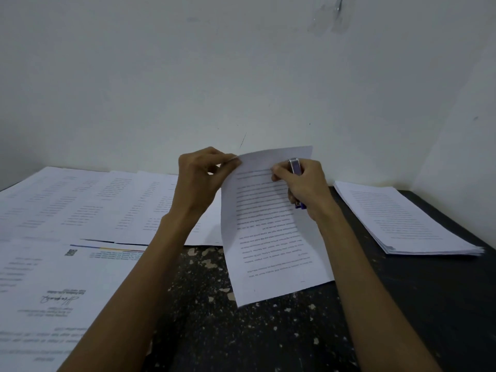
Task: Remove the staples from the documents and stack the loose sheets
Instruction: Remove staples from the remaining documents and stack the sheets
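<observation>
from my far-off seat i judge the job partway done: a neat stack of loose white printed sheets (402, 218) lies on the right side of the dark speckled bench (268, 334), well apart from the many white printed documents (80, 205) spread overlapping across the left side, which look to be waiting their turn. i cannot tell which of them carry staples. the one being worked, a white document of printed text (268, 242), is raised in the middle, its lower edge at or just above the bench and its top edge curling toward the pale wall. the left hand (200, 178) reaches up with the wrist bent, its grip pinched together on the document's top left corner. the right hand (306, 186) comes in from the other side, its grip curled round a small purple and silver staple tool (295, 166), knuckles against the page near the top. the staple is too small to see, so i judge this the pulling step, with these sheets not yet on the stack.
</observation>
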